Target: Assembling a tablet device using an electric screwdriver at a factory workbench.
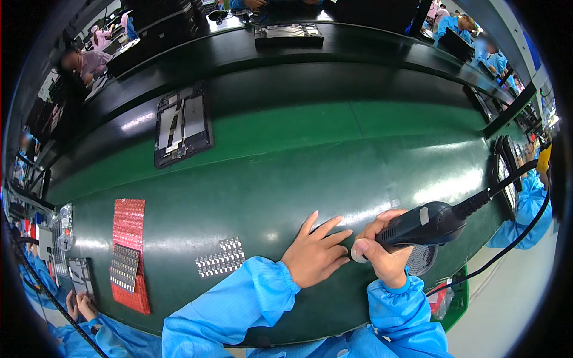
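Note:
My right hand (385,250) grips a black corded handheld tool (427,224) by its front end. The tool lies tilted, with its thick cable running off to the upper right. A small round pale piece (359,250) shows at my right fingertips; I cannot make out what it is. Just left of it, my left hand (319,253) rests palm down on the green bench mat (286,191), fingers spread and holding nothing. A sheet of small grey and white pieces (221,259) lies beyond my left sleeve.
An opened tablet (184,125) lies far left. Red bubble wrap (128,215) carries a dark sheet of small parts (124,267). A round grey dotted disc (424,260) sits under the tool, near a green bin (458,304). Co-workers' hands (82,304) hold a device at left.

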Available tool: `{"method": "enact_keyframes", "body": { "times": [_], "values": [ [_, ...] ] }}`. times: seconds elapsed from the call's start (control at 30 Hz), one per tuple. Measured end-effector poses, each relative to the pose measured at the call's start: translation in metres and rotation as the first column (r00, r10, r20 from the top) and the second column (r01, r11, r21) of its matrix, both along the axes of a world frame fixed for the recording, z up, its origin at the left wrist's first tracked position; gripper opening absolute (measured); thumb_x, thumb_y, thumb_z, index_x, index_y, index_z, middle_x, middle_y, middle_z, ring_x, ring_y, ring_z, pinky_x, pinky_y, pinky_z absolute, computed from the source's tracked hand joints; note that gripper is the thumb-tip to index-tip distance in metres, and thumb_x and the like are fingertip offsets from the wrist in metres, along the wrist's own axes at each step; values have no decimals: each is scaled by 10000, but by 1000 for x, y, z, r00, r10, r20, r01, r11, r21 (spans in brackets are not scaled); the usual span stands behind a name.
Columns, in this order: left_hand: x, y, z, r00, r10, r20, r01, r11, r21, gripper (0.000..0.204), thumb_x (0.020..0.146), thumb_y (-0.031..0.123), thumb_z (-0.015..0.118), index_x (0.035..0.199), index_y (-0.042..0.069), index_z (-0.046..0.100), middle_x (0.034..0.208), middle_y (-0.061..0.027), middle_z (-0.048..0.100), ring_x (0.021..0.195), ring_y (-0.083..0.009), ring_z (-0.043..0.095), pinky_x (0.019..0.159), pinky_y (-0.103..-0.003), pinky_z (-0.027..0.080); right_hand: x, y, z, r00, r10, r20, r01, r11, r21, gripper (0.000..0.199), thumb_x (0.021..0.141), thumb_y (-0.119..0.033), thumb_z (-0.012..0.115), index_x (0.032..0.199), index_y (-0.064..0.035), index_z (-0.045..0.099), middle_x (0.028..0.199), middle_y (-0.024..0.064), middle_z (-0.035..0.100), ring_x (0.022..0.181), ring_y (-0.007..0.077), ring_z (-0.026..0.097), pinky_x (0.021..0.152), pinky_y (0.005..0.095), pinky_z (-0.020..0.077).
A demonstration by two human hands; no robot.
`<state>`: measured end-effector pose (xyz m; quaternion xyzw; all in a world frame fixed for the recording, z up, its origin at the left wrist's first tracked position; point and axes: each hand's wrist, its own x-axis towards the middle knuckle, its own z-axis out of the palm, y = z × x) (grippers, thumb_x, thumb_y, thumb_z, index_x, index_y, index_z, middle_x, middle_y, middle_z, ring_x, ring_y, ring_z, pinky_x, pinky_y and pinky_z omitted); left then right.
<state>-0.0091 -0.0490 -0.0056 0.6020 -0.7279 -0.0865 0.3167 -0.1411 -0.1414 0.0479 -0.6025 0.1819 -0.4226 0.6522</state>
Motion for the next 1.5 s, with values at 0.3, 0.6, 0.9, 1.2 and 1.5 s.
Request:
{"method": "enact_keyframes", "body": {
  "times": [0.3, 0.6, 0.9, 1.2, 1.5],
  "values": [
    [-3, 0, 3, 998, 9, -55, -8, 999, 32, 191, 797, 276, 682, 941, 150, 682, 1219, -13, 581, 1300, -266, 392, 1068, -600, 202, -2, 2, 3, 999, -23, 46, 20, 998, 60, 498, 712, 112, 680, 1108, -16, 408, 645, 97, 551, 549, 145, 548, 517, 259, 469],
    [0, 1, 3, 998, 0, -63, 4, 999, 51, 165, 817, 291, 661, 897, 149, 688, 1230, -23, 575, 1315, -260, 369, 1083, -593, 182, 2, 1, 3, 998, -25, 54, 22, 998, 56, 502, 727, 71, 698, 1124, -26, 407, 659, 95, 550, 557, 143, 547, 521, 266, 480],
    [0, 2, 0, 999, -5, -43, 8, 998, 68, 164, 823, 300, 649, 895, 157, 686, 1264, -26, 555, 1341, -255, 328, 1091, -597, 157, 1, 1, 1, 999, -35, 28, 34, 998, 46, 511, 724, 58, 699, 1132, -36, 406, 659, 79, 537, 548, 142, 543, 518, 257, 469],
    [0, 1, -3, 997, -24, -68, 26, 999, 34, 174, 819, 288, 647, 871, 124, 676, 1260, -41, 556, 1344, -272, 322, 1088, -609, 148, 3, 2, 2, 999, -47, 9, 47, 999, 14, 519, 734, 43, 690, 1147, -34, 385, 670, 76, 523, 552, 153, 544, 538, 270, 477],
    [1, 2, -5, 998, -16, -65, 16, 1000, 2, 186, 806, 292, 660, 861, 114, 674, 1244, -45, 564, 1336, -281, 334, 1082, -611, 166, 5, 2, 3, 999, -37, 21, 37, 999, 8, 505, 747, 31, 684, 1147, -34, 383, 673, 80, 521, 547, 157, 542, 538, 268, 474]
  ]
}}
